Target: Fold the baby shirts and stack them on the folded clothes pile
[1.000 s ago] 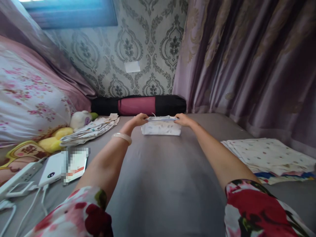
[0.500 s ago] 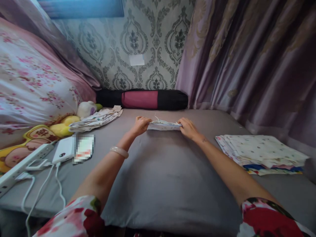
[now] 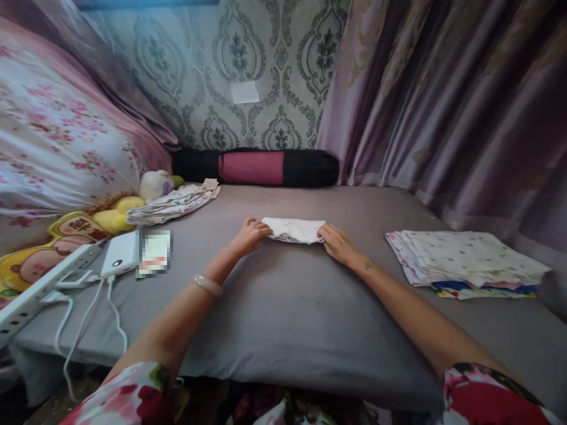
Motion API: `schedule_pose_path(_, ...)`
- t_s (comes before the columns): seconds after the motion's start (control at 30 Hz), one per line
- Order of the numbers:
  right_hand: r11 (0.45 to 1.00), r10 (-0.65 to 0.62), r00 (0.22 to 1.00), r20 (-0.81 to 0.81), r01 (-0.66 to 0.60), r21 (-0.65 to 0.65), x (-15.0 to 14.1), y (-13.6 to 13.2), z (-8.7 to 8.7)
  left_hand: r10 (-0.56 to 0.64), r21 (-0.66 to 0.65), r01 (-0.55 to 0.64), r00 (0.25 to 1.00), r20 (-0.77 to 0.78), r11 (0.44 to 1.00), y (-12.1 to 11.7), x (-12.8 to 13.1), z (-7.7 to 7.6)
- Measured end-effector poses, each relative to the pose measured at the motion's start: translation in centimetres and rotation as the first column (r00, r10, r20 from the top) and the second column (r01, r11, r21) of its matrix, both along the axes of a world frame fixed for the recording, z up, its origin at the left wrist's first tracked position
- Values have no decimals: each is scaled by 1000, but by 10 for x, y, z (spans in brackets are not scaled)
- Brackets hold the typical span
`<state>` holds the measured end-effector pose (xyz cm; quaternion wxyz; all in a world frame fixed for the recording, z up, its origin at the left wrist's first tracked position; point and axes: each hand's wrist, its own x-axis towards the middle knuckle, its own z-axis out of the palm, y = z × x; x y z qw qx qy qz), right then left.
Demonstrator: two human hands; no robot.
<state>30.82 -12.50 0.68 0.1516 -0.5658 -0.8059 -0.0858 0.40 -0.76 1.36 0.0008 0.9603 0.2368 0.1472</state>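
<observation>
A small folded white cloth (image 3: 294,230) with faint light prints spans the gap between my two hands over the middle of the grey sheet. My left hand (image 3: 251,235), with a pale bangle on its wrist, pinches the cloth's left edge. At the right edge, my right hand (image 3: 335,241) has its fingers closed on the cloth. The cloth's upper face is towards me, and its near edge shows layered folds. Whether it rests on the sheet or hangs just above it, I cannot tell.
To the right lies a stack of folded printed cloths (image 3: 469,257). At the left are folded garments (image 3: 177,203), plush toys (image 3: 126,213), a white power bank (image 3: 120,255) and a power strip (image 3: 53,289) with cables. A black and maroon bolster (image 3: 252,167) lies along the wall.
The cloth has turned from edge-on, with loose strings on top, to showing its flat printed face. Both hands keep hold of its ends. My view has tipped downward slightly.
</observation>
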Motion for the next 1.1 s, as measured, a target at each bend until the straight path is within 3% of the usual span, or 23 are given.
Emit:
schedule_pose_path(0.27,980,1,1000,-2,-2,-199,3,-10,2,28,-109,-37,996,-84,993,-5,-6,-8)
schedule_pose_path(0.37,960,-122,992,-26,111,-258,-7,-2,12,185,-147,-189,982,-44,971,-5,5,-3)
schedule_pose_path(0.47,952,-241,966,-94,216,-218,-29,15,19,379,-149,-369,924,44,917,-7,31,4)
schedule_pose_path(0.53,955,-264,956,-125,241,-175,-47,28,21,418,-140,-406,906,68,903,-11,53,6)
schedule_pose_path(0.73,943,-299,949,-101,277,-185,-79,48,2,450,-95,-451,892,-30,888,-22,98,-10)
schedule_pose_path(0.9,918,-326,940,-99,290,-270,-80,47,-15,454,-159,-469,882,-122,869,-22,99,-27)
schedule_pose_path(1.1,912,-341,935,-96,305,-276,-80,48,-20,454,-167,-474,879,-145,865,-23,97,-24)
